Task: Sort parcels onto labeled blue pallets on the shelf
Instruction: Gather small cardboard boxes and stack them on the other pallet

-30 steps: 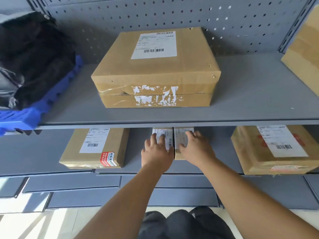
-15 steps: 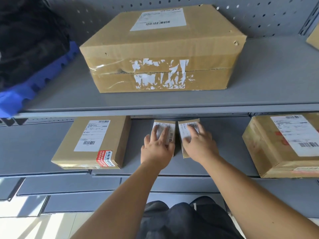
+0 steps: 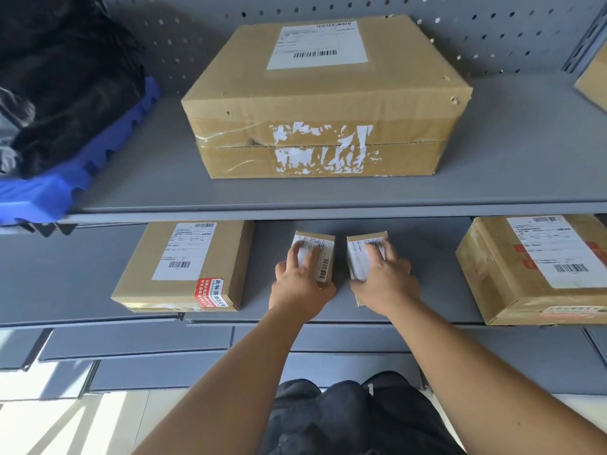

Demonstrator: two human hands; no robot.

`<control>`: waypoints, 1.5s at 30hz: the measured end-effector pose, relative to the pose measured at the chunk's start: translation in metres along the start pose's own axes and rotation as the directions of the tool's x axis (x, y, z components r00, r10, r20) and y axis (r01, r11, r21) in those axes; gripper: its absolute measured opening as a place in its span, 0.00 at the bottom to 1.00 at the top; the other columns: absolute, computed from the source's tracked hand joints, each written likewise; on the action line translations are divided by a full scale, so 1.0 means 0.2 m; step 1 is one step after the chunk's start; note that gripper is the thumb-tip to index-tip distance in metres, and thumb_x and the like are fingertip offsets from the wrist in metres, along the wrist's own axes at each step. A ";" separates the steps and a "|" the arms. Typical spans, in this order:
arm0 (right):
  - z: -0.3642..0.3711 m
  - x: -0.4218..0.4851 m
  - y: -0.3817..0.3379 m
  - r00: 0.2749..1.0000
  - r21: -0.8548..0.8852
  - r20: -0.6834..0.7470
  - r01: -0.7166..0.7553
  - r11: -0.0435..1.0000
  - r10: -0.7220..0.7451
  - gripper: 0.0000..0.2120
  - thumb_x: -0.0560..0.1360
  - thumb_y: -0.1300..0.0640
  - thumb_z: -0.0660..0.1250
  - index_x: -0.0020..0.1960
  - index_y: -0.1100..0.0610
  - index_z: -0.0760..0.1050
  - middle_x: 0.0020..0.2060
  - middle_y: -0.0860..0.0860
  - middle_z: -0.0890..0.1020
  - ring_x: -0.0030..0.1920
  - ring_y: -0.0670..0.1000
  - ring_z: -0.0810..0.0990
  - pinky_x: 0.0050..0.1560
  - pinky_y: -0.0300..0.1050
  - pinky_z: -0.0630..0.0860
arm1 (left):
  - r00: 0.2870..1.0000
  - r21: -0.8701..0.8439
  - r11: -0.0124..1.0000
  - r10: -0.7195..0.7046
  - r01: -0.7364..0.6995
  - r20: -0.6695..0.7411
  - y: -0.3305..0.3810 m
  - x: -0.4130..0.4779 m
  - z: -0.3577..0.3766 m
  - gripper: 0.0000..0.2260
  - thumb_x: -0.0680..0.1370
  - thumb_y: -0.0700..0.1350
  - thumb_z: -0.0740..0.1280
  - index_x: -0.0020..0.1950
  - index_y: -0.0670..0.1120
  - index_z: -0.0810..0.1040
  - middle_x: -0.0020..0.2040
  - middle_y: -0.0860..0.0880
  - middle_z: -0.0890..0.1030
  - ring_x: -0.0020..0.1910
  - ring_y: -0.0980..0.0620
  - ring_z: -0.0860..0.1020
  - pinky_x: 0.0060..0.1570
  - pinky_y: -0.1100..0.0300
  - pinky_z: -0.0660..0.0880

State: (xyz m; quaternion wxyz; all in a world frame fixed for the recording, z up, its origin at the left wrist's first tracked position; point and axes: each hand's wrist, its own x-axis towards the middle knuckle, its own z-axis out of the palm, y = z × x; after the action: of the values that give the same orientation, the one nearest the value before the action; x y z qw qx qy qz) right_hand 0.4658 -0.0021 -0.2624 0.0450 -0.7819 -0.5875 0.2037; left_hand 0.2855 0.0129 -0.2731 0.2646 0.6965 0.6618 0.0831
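Two small brown parcels with white labels lie side by side on the lower grey shelf (image 3: 427, 257). My left hand (image 3: 300, 284) lies over the left small parcel (image 3: 323, 254), fingers across its label and thumb round its near right corner. My right hand (image 3: 386, 280) holds the right small parcel (image 3: 358, 254) the same way and hides most of it. A narrow gap separates the two parcels. A blue pallet (image 3: 49, 192) sits at the left end of the upper shelf with a black bag (image 3: 65, 77) on it.
A large taped carton (image 3: 322, 100) stands mid upper shelf, with another carton's corner (image 3: 594, 83) at the far right. On the lower shelf a flat box with a red sticker (image 3: 187, 267) lies left and a labelled box (image 3: 532, 267) right. The upper shelf's edge (image 3: 328, 210) overhangs my hands.
The two small parcels, first touching, have slid apart under my hands, leaving a gap. The camera has moved closer and tilted up slightly.
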 end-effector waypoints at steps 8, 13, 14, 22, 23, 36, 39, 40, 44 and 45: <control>-0.18 -0.21 -0.09 1.000 -0.059 -0.009 -0.022 0.998 0.022 0.32 0.71 0.43 0.66 0.74 0.44 0.64 0.78 0.47 0.60 0.64 0.63 0.71 0.60 0.52 0.72 | 0.999 0.042 0.999 -0.014 0.012 0.048 0.02 -0.18 -0.22 0.34 0.71 0.61 0.62 0.77 0.63 0.58 0.79 0.57 0.55 0.70 0.45 0.63 0.63 0.44 0.73; -0.28 -0.32 -0.15 0.999 -0.095 -0.051 0.012 0.995 -0.017 0.31 0.71 0.41 0.64 0.73 0.44 0.65 0.78 0.47 0.61 0.62 0.62 0.71 0.60 0.53 0.71 | 0.999 0.032 0.998 -0.047 0.047 0.012 0.05 -0.29 -0.35 0.35 0.71 0.62 0.62 0.78 0.62 0.59 0.80 0.59 0.53 0.71 0.45 0.62 0.63 0.44 0.72; -0.29 -0.33 -0.16 0.998 -0.095 -0.058 0.025 0.995 -0.031 0.31 0.71 0.41 0.64 0.73 0.44 0.65 0.78 0.47 0.61 0.62 0.62 0.71 0.60 0.53 0.71 | 0.998 0.027 0.998 -0.055 0.055 0.001 0.06 -0.31 -0.36 0.35 0.71 0.62 0.62 0.78 0.62 0.59 0.80 0.59 0.54 0.71 0.45 0.62 0.64 0.43 0.72; -0.35 -0.52 -0.28 0.978 -0.092 -0.041 0.202 0.975 -0.207 0.31 0.70 0.40 0.62 0.72 0.41 0.65 0.76 0.46 0.62 0.62 0.60 0.70 0.59 0.53 0.68 | 0.985 -0.012 0.992 -0.128 0.128 -0.114 0.03 -0.59 -0.49 0.32 0.71 0.58 0.63 0.75 0.63 0.60 0.80 0.56 0.55 0.71 0.40 0.62 0.61 0.43 0.75; -0.36 -0.54 -0.30 0.971 -0.092 -0.033 0.232 0.969 -0.235 0.31 0.70 0.39 0.62 0.73 0.40 0.65 0.77 0.46 0.62 0.63 0.60 0.70 0.60 0.53 0.67 | 0.981 -0.015 0.990 -0.142 0.141 -0.130 0.03 -0.64 -0.51 0.32 0.71 0.58 0.63 0.75 0.63 0.60 0.80 0.56 0.54 0.72 0.40 0.61 0.62 0.43 0.74; -0.31 -1.11 -0.58 0.833 -0.044 -0.018 0.552 0.832 -0.553 0.26 0.70 0.42 0.67 0.66 0.46 0.66 0.74 0.48 0.65 0.59 0.63 0.73 0.55 0.54 0.70 | 0.839 -0.105 0.915 -0.400 0.389 -0.370 -0.11 -1.44 -0.67 0.34 0.71 0.62 0.63 0.77 0.64 0.58 0.80 0.57 0.54 0.72 0.44 0.62 0.65 0.42 0.73; -0.29 -1.25 -0.73 0.779 -0.036 -0.019 0.626 0.779 -0.627 0.27 0.70 0.42 0.67 0.67 0.46 0.67 0.76 0.48 0.64 0.60 0.63 0.72 0.57 0.55 0.70 | 0.787 -0.168 0.892 -0.451 0.421 -0.422 -0.24 -1.61 -0.74 0.34 0.73 0.60 0.65 0.78 0.63 0.60 0.81 0.55 0.54 0.73 0.42 0.62 0.66 0.42 0.72; -0.29 -1.29 -0.79 0.757 -0.039 -0.024 0.652 0.758 -0.653 0.27 0.70 0.41 0.66 0.67 0.46 0.67 0.76 0.47 0.64 0.60 0.63 0.72 0.57 0.55 0.70 | 0.765 -0.183 0.883 -0.467 0.433 -0.444 -0.29 -1.67 -0.77 0.33 0.73 0.59 0.66 0.78 0.62 0.60 0.82 0.55 0.55 0.74 0.42 0.62 0.67 0.43 0.71; -0.28 -1.47 -1.08 0.678 -0.057 -0.037 0.732 0.679 -0.734 0.26 0.71 0.41 0.65 0.67 0.48 0.70 0.76 0.46 0.67 0.62 0.62 0.71 0.59 0.56 0.71 | 0.684 -0.225 0.851 -0.518 0.475 -0.514 -0.52 -1.86 -0.91 0.33 0.73 0.59 0.66 0.78 0.61 0.61 0.82 0.53 0.55 0.74 0.40 0.63 0.66 0.47 0.70; -0.27 -1.53 -1.17 0.655 -0.055 -0.039 0.753 0.656 -0.755 0.26 0.72 0.41 0.65 0.67 0.48 0.71 0.75 0.47 0.68 0.63 0.62 0.71 0.59 0.56 0.71 | 0.665 -0.241 0.845 -0.527 0.478 -0.529 -0.59 -1.92 -0.95 0.33 0.73 0.60 0.65 0.78 0.61 0.61 0.82 0.53 0.55 0.74 0.40 0.62 0.67 0.46 0.70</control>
State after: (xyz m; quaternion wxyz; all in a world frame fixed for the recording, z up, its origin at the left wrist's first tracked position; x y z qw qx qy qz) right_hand 0.2059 -0.2074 -0.0591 0.1291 -0.4743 -0.8605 0.1336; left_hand 0.0508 -0.3101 -0.0789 0.0922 0.4165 0.8719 0.2405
